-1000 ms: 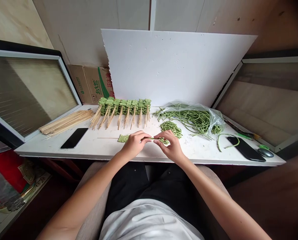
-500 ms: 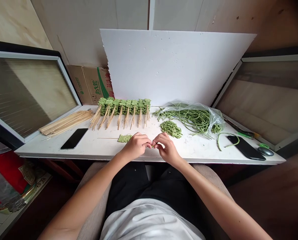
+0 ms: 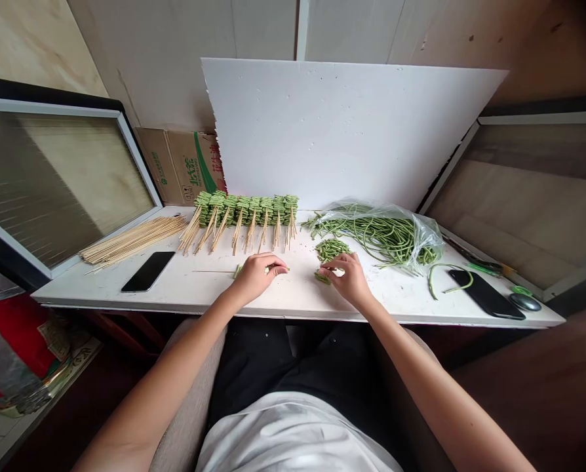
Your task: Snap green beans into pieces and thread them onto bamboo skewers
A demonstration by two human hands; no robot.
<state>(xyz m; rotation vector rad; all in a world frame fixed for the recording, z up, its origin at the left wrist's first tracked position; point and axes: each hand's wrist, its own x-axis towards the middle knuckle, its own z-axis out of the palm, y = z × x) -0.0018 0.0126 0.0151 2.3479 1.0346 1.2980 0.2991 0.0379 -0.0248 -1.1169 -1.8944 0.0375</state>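
Head view: left hand (image 3: 256, 276) closed, fingers (image 3: 269, 263) pinching a bamboo skewer (image 3: 214, 271) just above the white table (image 3: 199, 292), a few bean pieces near the fingers. Right hand (image 3: 349, 280) narrow, fingertips (image 3: 325, 271) at the chopped green beans (image 3: 330, 250), grip unclear. Farther: loaded skewers (image 3: 246, 210) in a row, loose skewers (image 3: 133, 237) and phone (image 3: 148, 271) left, plastic bag of long beans (image 3: 376, 235) right, white foam board (image 3: 342, 131) behind.

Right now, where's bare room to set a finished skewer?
Bare tabletop lies between the black phone and your left hand, below the skewer row. It's crowded on the right, around the bean pieces, plastic bag and right hand.
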